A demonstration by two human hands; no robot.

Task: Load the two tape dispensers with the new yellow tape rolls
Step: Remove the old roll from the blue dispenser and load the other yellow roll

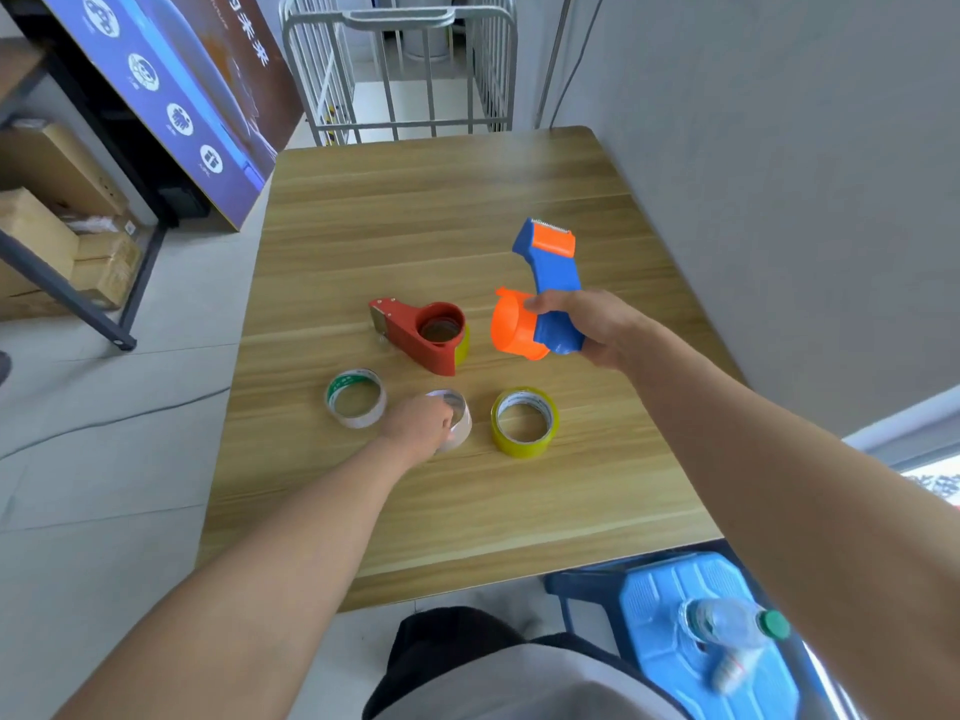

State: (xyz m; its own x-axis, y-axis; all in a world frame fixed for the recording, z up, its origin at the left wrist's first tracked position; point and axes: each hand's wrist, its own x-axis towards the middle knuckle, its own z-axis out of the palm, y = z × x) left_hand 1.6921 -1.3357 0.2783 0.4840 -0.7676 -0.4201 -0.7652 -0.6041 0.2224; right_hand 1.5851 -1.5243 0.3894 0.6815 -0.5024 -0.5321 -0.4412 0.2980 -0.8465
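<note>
Above the surface (441,210), right grip (587,324): grasping blue dispenser (558,272).
Left grip (415,426): clasping clear roll (462,427).
Yellow roll (524,444): lying flat beside.

Far table (441,200) half open, red dispenser (421,335) and rolls crowd centre

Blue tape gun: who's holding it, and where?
The right hand grips the blue dispenser by its handle. The left hand grips a clear tape roll by its rim.

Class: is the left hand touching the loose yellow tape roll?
Apart. Head view shows bare table between left hand and yellow tape roll; the hand holds a clear roll.
</note>
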